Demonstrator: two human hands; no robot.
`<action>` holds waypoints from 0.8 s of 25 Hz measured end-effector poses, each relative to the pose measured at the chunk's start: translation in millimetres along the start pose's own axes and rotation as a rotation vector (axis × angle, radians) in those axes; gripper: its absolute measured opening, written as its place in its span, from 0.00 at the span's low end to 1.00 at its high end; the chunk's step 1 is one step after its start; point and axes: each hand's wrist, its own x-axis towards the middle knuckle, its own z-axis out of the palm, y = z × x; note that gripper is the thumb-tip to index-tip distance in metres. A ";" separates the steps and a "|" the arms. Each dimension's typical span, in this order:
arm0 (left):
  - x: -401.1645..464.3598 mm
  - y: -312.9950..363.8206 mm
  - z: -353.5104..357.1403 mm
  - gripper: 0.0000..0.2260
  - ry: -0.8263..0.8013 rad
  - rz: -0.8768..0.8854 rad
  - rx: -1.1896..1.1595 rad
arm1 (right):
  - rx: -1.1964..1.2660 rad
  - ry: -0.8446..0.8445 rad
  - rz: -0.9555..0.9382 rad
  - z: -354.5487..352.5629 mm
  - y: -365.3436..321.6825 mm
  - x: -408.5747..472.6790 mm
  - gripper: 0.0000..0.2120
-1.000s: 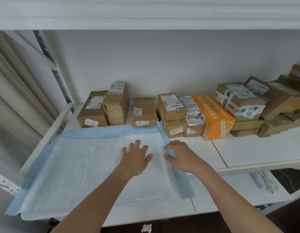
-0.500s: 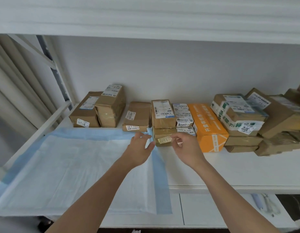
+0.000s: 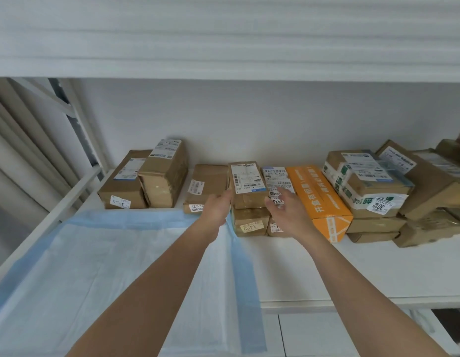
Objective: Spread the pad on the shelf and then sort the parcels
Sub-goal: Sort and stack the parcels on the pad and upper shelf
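Matt brown cardboard parcels [image 3: 247, 184] carry paper labels; the blue-edged pad [image 3: 108, 266] looks soft, quilted; the shelf [image 3: 378, 266] is smooth white.

Box label [image 3: 249, 227] reads "1402"; tag [image 3: 379, 206] "3012".

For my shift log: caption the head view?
Both hands, left and right, reach for stacked parcel beside the spread pad.

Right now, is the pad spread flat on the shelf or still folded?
Spread. The pad lies open in one layer over the shelf's left part, its blue border showing along the back and right edges; only faint creases remain.
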 end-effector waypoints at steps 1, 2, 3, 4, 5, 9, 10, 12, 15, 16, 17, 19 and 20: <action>4.0 2.2 -0.1 0.21 0.003 -0.051 -0.042 | 0.004 0.006 -0.012 2.6 -3.4 5.0 0.27; 7.4 3.3 -1.2 0.23 0.004 -0.085 -0.061 | 0.012 0.005 -0.017 6.1 -6.9 9.8 0.27; 11.0 3.5 -2.2 0.22 -0.003 -0.102 -0.068 | 0.029 -0.011 -0.001 9.7 -9.3 14.6 0.27; 14.9 3.0 -3.6 0.21 -0.016 -0.112 -0.077 | 0.053 -0.036 0.029 12.7 -10.4 19.7 0.28; 18.8 2.3 -5.3 0.21 -0.033 -0.124 -0.086 | 0.090 -0.063 0.063 15.9 -10.0 24.9 0.28; 27.3 -0.8 -9.5 0.25 -0.105 -0.155 -0.139 | 0.199 -0.032 0.084 30.9 -4.0 39.4 0.26; 28.4 -0.9 -9.9 0.26 -0.120 -0.156 -0.135 | 0.209 -0.026 0.087 33.3 -3.7 41.4 0.26; 30.2 -1.0 -9.5 0.28 -0.156 -0.147 -0.123 | 0.211 -0.028 0.099 35.7 -4.4 43.5 0.26; 31.9 0.2 -6.4 0.31 -0.204 -0.141 -0.102 | 0.237 -0.006 0.121 35.3 -4.1 45.8 0.25; 32.4 0.4 -5.9 0.30 -0.216 -0.137 -0.099 | 0.257 0.011 0.129 35.2 -5.4 45.8 0.25; 32.5 0.8 -6.1 0.29 -0.224 -0.133 -0.097 | 0.266 0.021 0.144 35.8 -6.5 45.6 0.26; 31.3 2.1 -7.3 0.26 -0.228 -0.134 -0.099 | 0.195 0.014 0.159 35.5 -9.4 44.9 0.27; 31.6 2.7 -8.6 0.26 -0.220 -0.136 -0.105 | 0.137 0.003 0.161 34.0 -12.3 43.4 0.28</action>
